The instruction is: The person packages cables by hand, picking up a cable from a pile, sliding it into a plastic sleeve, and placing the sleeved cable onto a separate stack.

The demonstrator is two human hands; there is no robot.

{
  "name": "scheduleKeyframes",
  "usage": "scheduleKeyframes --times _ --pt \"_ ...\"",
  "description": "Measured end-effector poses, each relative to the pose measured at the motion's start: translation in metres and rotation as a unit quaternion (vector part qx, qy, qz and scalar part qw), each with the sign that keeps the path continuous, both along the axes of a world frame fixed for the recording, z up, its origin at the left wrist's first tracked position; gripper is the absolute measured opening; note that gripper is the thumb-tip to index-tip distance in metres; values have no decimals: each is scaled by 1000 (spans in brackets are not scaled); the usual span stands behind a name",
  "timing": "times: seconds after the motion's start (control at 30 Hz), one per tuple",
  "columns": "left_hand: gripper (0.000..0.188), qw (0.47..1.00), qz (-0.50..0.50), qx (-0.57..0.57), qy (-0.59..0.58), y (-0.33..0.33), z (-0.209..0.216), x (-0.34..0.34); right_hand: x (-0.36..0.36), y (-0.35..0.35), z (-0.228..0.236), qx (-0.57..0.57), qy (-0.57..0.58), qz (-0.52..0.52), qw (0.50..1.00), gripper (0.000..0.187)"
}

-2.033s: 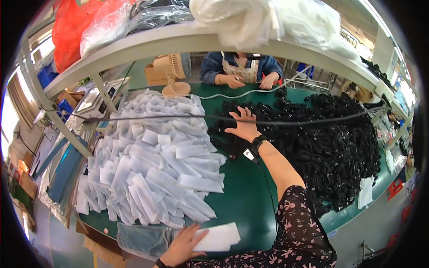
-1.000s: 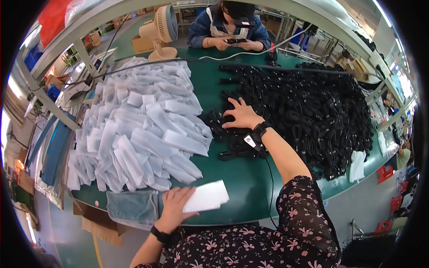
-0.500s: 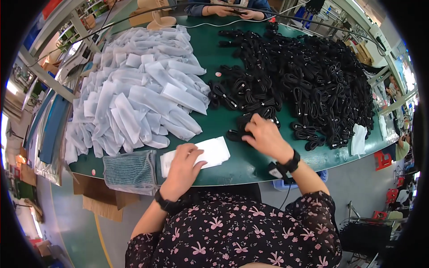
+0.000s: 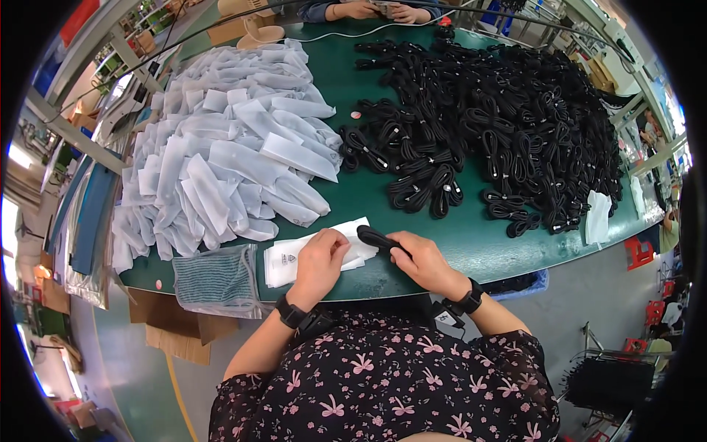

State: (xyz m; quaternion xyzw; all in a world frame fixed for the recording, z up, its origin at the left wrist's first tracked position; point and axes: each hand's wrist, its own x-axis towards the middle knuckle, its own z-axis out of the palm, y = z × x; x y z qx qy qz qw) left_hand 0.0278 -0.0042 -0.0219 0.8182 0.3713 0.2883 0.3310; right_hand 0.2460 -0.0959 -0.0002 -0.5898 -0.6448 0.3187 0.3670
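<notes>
My right hand [image 4: 426, 264] grips a coiled black cable [image 4: 378, 239], fingers and thumb closed round its near end. The bundle points left, its far end over a small stack of flat white bags [image 4: 280, 267] near the table's front edge. On that stack rests my left hand [image 4: 321, 264], thumb and forefinger pinched together at the top bag; the exact grip is partly hidden by the fingers. Ahead and to the right spreads a large heap of coiled black cables [image 4: 508, 140]. A big pile of filled whitish bags [image 4: 236, 147] covers the left side.
A clear bag with striped grey-green cloth [image 4: 215, 281] lies at the front left edge. One loose white bag [image 4: 598, 217] hangs at the right edge. Across the green table [image 4: 335, 66] another person's hands [image 4: 383, 10] hold something small. Below stand a cardboard box [image 4: 173, 324] and a blue bin [image 4: 524, 286].
My right hand has taken a cable bundle from the heap's near edge and brought it left and nearer, to the white bags. My left hand has shifted slightly right, its fingers now pinched.
</notes>
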Motion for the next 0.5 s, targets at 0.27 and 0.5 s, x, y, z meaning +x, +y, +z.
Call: scheduleKeyframes --times 0.27,0.5 --pt "8 988 32 -140 -63 2 1 -8 2 5 0 -88 43 74 992 30" --pt "10 974 -160 156 -45 -2 27 -1 14 23 -16 -451 443 56 772 25"
